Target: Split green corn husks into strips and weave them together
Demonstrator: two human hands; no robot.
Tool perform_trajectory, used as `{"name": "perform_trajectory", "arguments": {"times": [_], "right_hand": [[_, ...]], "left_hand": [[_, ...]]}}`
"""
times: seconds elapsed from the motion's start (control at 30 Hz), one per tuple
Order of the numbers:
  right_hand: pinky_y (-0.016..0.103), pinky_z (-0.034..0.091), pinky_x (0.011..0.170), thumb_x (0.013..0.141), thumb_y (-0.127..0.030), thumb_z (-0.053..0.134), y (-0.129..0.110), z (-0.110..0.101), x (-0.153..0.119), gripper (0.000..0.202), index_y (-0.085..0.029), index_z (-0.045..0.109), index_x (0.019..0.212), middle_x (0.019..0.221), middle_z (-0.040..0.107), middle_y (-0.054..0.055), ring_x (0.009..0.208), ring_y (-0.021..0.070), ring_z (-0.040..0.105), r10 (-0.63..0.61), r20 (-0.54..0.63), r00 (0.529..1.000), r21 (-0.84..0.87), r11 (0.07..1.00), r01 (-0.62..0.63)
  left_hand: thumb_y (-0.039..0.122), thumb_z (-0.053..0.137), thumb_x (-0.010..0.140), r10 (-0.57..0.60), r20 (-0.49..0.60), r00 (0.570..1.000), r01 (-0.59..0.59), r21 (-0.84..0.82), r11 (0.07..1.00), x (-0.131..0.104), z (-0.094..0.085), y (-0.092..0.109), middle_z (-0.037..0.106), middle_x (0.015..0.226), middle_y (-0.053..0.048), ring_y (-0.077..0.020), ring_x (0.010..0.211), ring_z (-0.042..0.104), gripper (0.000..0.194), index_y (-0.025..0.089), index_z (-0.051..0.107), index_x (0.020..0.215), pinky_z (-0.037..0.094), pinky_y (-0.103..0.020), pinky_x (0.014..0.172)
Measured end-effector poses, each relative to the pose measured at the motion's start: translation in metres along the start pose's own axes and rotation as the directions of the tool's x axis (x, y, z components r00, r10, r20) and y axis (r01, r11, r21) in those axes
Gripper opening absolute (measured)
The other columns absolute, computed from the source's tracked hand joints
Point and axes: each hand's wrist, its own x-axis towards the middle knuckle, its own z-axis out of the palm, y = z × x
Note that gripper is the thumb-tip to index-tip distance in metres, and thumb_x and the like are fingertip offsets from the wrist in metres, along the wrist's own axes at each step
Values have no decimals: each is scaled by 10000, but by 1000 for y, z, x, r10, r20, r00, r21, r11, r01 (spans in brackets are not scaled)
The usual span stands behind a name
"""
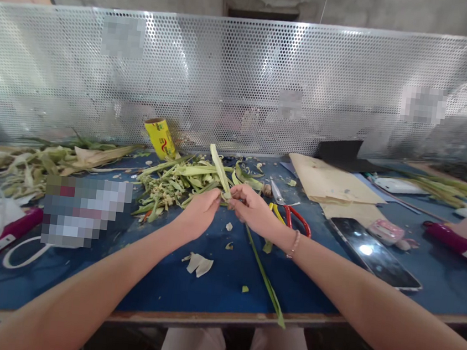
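A pale green leaf strip stands up from between my two hands, its lower end pinched in the fingers. My left hand closes on its base from the left, and my right hand from the right. Beneath my right hand a long narrow green leaf runs down over the table's front edge; whether it joins the held strip is hidden. Just behind and left of my hands lies a heap of green husks and stems. Red-handled scissors lie by my right wrist.
A yellow tube leans at the back before a perforated metal screen. Brown paper, a phone and a pink case are at right. More husks lie left; white scraps lie in front on the blue table.
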Motion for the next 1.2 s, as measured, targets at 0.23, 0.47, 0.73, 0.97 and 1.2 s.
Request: {"name": "perform_trajectory", "arguments": {"times": [0.23, 0.47, 0.73, 0.97, 1.2], "right_hand": [[206, 323, 441, 762, -206, 456, 0, -6, 1, 91, -197, 374, 802, 655, 539, -35, 457, 66, 416, -33, -28, 999, -127, 991, 29], [250, 369, 593, 755, -172, 452, -11, -6, -4, 50, -181, 444, 706, 636, 554, -19, 605, 114, 510, -115, -77, 990, -363, 928, 80], [227, 318, 549, 764, -206, 472, -12, -6, -3, 138, -171, 456, 632, 588, 485, -31, 565, 102, 441, -101, -68, 993, -462, 885, 58], [217, 291, 526, 775, -252, 463, -8, -7, 0, 182, -162, 463, 617, 551, 372, -52, 536, 80, 367, -124, -65, 990, -319, 943, 98], [208, 220, 420, 750, -330, 508, -8, -2, -2, 168, -168, 516, 705, 471, 316, -89, 404, 46, 255, -17, -84, 996, 50, 999, 21]], "left_hand": [[182, 369, 782, 27, -53, 998, -23, 62, 998, 1, -3, -4, 486, 606, 5, -151, 561, 470, 146, 209, 510, 754, 326, -248, 540], [175, 376, 778, 8, -77, 997, -5, 33, 999, 1, -2, -5, 567, 700, -12, -157, 611, 516, 196, 210, 561, 830, 362, -243, 570], [202, 456, 738, 70, -55, 996, -66, 72, 995, 0, 1, -6, 571, 844, -64, -188, 746, 541, 163, 180, 551, 868, 420, -291, 650], [288, 413, 794, 14, -8, 1000, -13, 85, 996, 0, 0, -3, 570, 950, -91, -211, 875, 542, 243, 162, 514, 975, 443, -334, 737], [203, 327, 843, 186, -56, 981, -182, 76, 980, 3, 2, -6, 597, 923, -78, -170, 868, 553, 236, 161, 548, 915, 444, -303, 777]]}}
